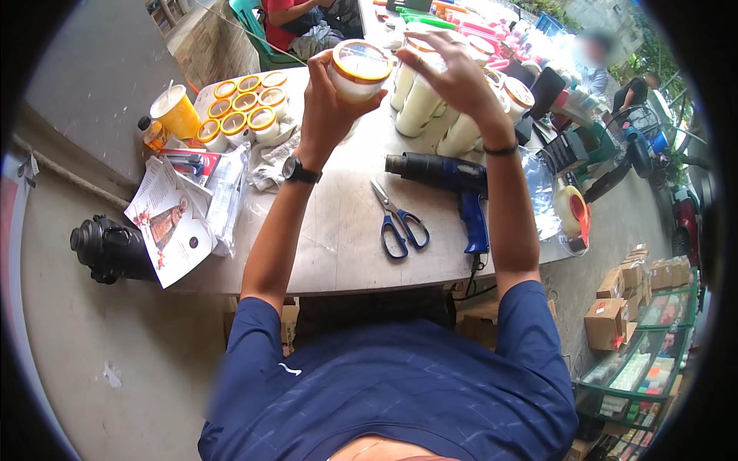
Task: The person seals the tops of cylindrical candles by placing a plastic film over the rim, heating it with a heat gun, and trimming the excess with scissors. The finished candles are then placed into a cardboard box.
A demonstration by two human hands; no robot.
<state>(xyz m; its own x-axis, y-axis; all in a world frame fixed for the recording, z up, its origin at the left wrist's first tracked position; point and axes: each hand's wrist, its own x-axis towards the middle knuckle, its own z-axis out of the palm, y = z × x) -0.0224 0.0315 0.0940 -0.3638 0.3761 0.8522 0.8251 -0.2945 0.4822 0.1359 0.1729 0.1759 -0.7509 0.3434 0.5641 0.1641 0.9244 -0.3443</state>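
Observation:
A white jar candle with a gold-rimmed clear lid is held up above the table in my left hand. To its right, my right hand is raised with the fingers spread, slightly blurred, and nothing shows in its grasp. Beneath and behind that hand stand several tall white glass candles, partly hidden by it. A blue heat gun lies on the table below my right hand. Beside it are blue-handled scissors with the blades slightly parted.
Small gold-rimmed jar candles stand in rows at the left, near a yellow cup. Printed papers and a black flask lie at the left edge. A tape roll sits at the right. Another person sits across the table.

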